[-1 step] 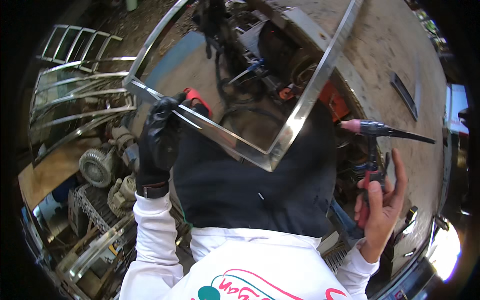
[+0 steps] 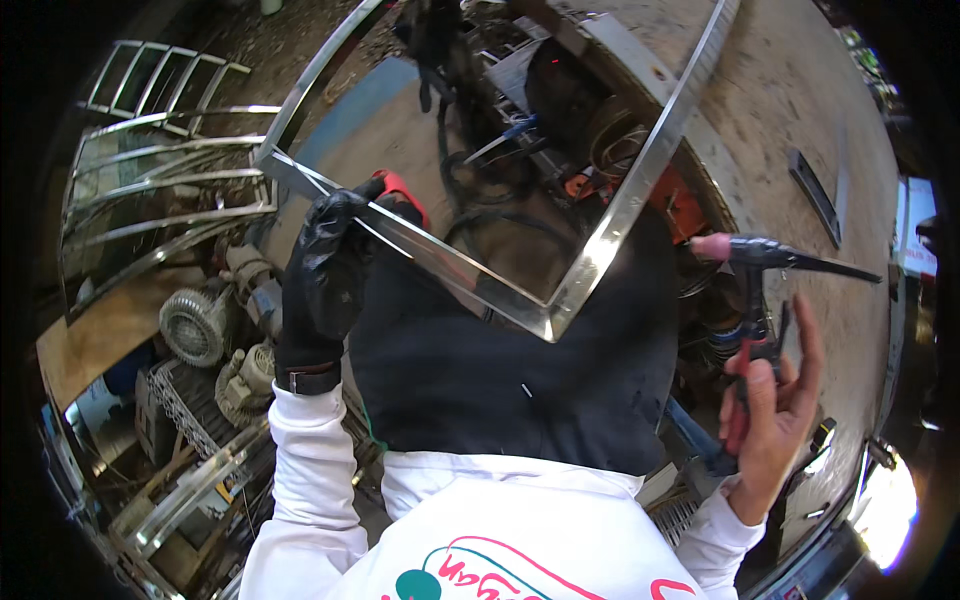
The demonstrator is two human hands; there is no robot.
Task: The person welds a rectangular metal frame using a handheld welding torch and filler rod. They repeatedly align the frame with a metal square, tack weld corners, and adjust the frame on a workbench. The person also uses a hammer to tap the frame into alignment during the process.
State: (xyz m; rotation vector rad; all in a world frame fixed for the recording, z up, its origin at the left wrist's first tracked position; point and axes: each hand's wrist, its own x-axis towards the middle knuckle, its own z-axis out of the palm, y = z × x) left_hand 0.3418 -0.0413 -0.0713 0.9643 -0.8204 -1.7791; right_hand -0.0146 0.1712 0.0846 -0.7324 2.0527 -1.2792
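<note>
My left hand (image 2: 328, 265), in a black glove, is closed around one bar of a shiny metal frame (image 2: 455, 272) that tilts above my dark-covered lap. A thin bright strip runs beside that bar at the glove; whether the fingers hold it too, I cannot tell. On the right, my bare right hand (image 2: 775, 410) grips the red and black handle of a welding torch (image 2: 757, 290). Its pink nozzle points left, apart from the frame, and its long black tail points right. My index finger stretches upward beside the handle. A red object (image 2: 402, 196) shows just behind the frame near the glove.
Metal grilles (image 2: 175, 180) stand at far left, above an electric motor (image 2: 193, 325) and cluttered scrap. Beyond the frame lie black cables (image 2: 500, 220) and an orange-red machine (image 2: 685, 205). A dark metal bar (image 2: 815, 197) rests on the floor at right.
The frame, torch and both hands appear slightly farther right, together with the background. Both grips look the same.
</note>
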